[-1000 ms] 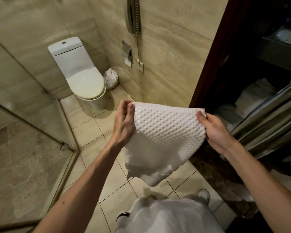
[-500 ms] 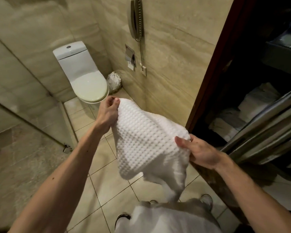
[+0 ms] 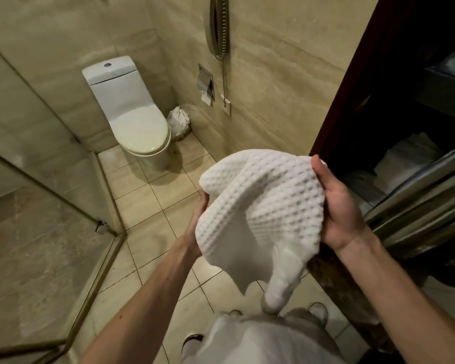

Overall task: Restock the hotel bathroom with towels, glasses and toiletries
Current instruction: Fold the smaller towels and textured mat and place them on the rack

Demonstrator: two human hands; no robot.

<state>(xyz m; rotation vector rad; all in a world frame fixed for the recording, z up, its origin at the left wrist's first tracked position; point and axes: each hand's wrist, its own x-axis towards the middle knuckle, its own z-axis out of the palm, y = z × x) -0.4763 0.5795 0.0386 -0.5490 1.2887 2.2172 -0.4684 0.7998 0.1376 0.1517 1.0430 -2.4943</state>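
Observation:
A white waffle-weave towel [image 3: 260, 206] hangs bunched between my two hands above the tiled floor. My right hand [image 3: 338, 206] grips its upper right edge, thumb on top. My left hand [image 3: 199, 219] holds the towel's left side from underneath and is mostly hidden behind the cloth. A loose corner of the towel droops toward my waist. Folded white towels [image 3: 402, 158] lie on a dark shelf at the right.
A white toilet [image 3: 132, 119] stands in the far corner with a lined bin [image 3: 179, 122] beside it. A glass shower partition [image 3: 50, 200] fills the left. A dark wooden frame [image 3: 352, 74] and metal rails [image 3: 418, 200] border the right. A wall phone [image 3: 218, 27] hangs above.
My left hand dropped from the towel's raised top corner to beneath its left side. My right hand rose with its edge, and the spread towel became bunched.

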